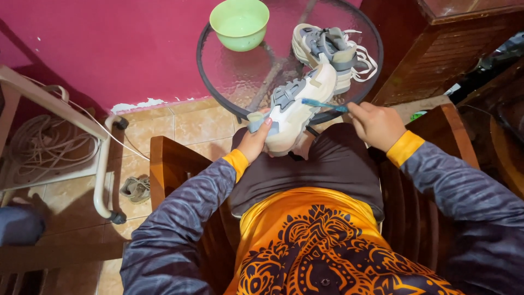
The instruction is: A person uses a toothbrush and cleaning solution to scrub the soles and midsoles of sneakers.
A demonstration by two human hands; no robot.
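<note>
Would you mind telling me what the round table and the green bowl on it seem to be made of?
Round table: textured, see-through glass top in a dark, probably metal, rim; the floor and frame show through it. Green bowl: likely plastic, with a smooth, matte, evenly coloured surface.

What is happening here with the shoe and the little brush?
A seated person holds a white and grey sports shoe in the left hand, gripping its heel end. The right hand holds a blue toothbrush with its head against the shoe's side. The second matching shoe lies on the round glass table, beside a light green plastic bowl.
</note>
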